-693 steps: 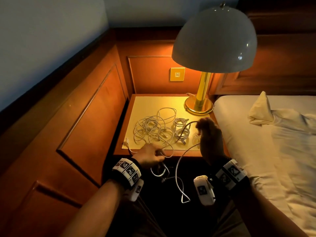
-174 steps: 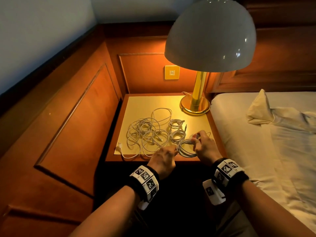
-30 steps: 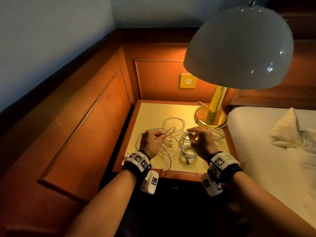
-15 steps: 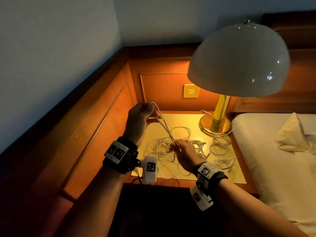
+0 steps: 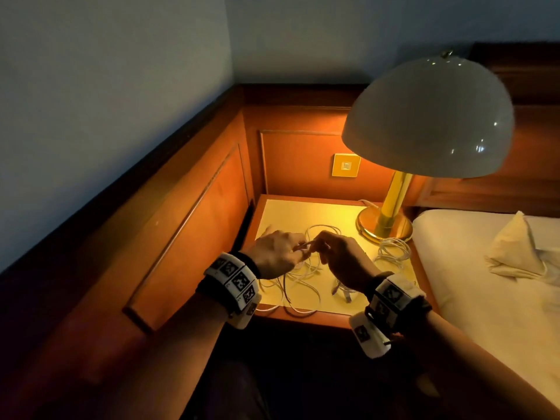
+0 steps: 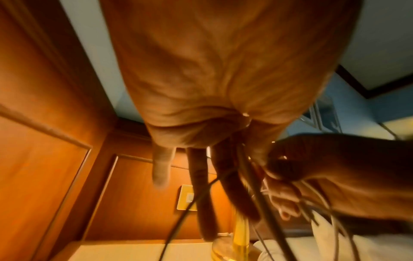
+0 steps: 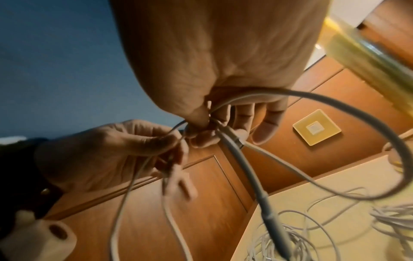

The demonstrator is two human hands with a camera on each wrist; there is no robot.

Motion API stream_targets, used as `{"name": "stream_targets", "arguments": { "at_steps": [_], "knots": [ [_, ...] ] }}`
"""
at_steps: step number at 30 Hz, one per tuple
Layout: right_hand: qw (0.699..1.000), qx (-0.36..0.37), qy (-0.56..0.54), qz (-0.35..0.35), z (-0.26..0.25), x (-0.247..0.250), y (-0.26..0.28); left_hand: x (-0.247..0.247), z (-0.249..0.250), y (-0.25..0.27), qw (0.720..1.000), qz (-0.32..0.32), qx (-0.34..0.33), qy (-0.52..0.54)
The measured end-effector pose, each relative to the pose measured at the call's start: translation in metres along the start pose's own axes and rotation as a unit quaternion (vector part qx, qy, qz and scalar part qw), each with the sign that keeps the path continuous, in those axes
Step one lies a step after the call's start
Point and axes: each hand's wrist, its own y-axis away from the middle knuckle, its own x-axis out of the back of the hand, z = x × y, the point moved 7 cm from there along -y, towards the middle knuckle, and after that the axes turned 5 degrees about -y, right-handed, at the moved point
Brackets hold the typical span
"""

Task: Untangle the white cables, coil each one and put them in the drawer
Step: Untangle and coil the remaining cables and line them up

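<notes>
Two finished coils lie on the bench near the lamp, while a loose tangle remains, and nothing looks stowed yet. Left hand and right hand meet above it, each pinching one white cable being wound.

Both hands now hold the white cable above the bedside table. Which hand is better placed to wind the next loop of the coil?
Probably the right hand: a loop of the thin white cable already arcs from its pinch. The left hand pinches the trailing strands and can feed them.
</notes>
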Motion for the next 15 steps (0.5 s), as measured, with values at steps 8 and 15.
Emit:
{"name": "stream_targets", "arguments": {
  "at_steps": [8, 15],
  "knots": [
    [0.961, -0.062, -0.269, 0.019, 0.003, -0.001, 0.07, -0.014, 0.02, 0.049, 0.948, 0.071, -0.005, 0.311],
    [0.965, -0.064, -0.251, 0.049, 0.021, -0.003, 0.119, -0.07, -0.001, 0.065, 0.947, 0.005, 0.08, 0.311]
  ]
}}
